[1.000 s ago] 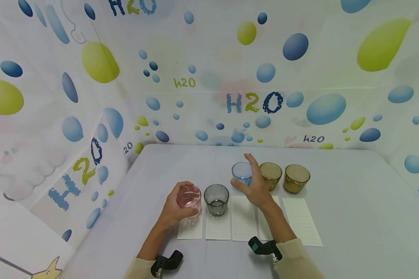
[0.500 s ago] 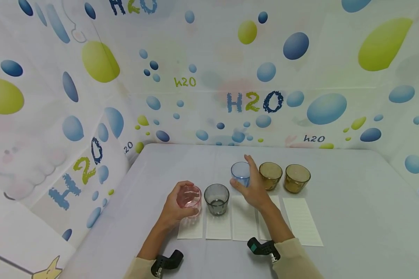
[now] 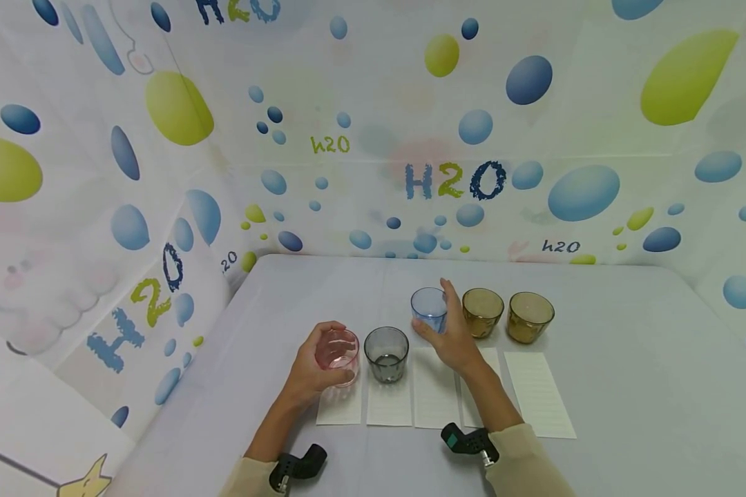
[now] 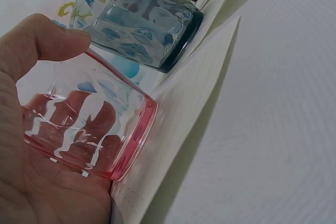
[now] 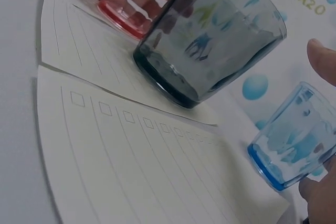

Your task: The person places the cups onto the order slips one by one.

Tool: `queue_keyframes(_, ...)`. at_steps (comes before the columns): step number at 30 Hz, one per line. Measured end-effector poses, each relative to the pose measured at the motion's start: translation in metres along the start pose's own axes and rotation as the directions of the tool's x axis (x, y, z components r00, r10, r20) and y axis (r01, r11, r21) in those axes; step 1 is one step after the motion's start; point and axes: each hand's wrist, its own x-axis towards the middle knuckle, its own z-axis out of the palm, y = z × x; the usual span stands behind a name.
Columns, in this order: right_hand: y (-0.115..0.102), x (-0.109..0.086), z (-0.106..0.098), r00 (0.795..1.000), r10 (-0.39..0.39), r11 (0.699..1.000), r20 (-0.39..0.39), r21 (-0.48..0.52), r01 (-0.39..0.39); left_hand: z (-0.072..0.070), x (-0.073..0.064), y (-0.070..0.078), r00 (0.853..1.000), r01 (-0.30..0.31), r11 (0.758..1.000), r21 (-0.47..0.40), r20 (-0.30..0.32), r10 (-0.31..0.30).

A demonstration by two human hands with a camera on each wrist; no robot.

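Note:
My left hand (image 3: 307, 369) grips a pink-tinted glass tumbler (image 3: 343, 353), with the fingers wrapped around its far side and the thumb across the front. In the left wrist view those fingers show through the clear wall of the pink tumbler (image 4: 94, 119). Right beside it a grey tumbler (image 3: 386, 352) stands upright, untouched. Farther back, my right hand (image 3: 455, 342) holds a blue tumbler (image 3: 427, 307), thumb at its near side and fingers at its right. In the right wrist view fingers show behind the blue tumbler (image 5: 291, 140), which partly leaves the frame.
Two amber tumblers, the nearer-to-hand one (image 3: 481, 314) and the outer one (image 3: 530, 317), stand right of my right hand. Several white ruled cards (image 3: 434, 397) lie in a row on the white table (image 3: 634, 386). A printed backdrop (image 3: 373, 159) rises behind the table's far edge.
The blue tumbler and my right hand have shifted very slightly to the left. My left hand, the pink tumbler and the other tumblers stay where they were.

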Motion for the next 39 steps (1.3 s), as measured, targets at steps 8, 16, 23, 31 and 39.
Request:
queue_keyframes(8,0.0003,-0.0018,0.0007,0.996,0.082,0.996,-0.022,0.039,-0.081,0.0019,0.0003,0.0036,1.000,0.005,1.000,-0.028,-0.004,-0.005)
queue_keyframes(16,0.0015,0.0001,0.0026,0.987,0.150,0.988,-0.065,0.047,-0.147,0.0030,0.0014,0.0054,1.000,0.003,0.999,-0.037,-0.005,-0.003)
queue_keyframes(23,0.0052,0.0005,0.0017,0.981,0.183,0.983,-0.067,0.028,-0.181,0.0041,0.0015,0.0066,1.000,0.006,0.999,-0.037,-0.002,-0.006)
queue_keyframes(31,0.0046,0.0011,0.0006,0.979,0.182,0.983,-0.087,0.016,-0.181,0.0051,0.0016,0.0076,1.000,0.010,0.999,-0.037,-0.005,-0.010)
queue_keyframes(39,0.0060,0.0016,0.0012,0.976,0.199,0.979,-0.090,0.063,-0.194,0.0063,0.0013,0.0093,1.000,0.015,1.000,-0.022,-0.010,-0.016)
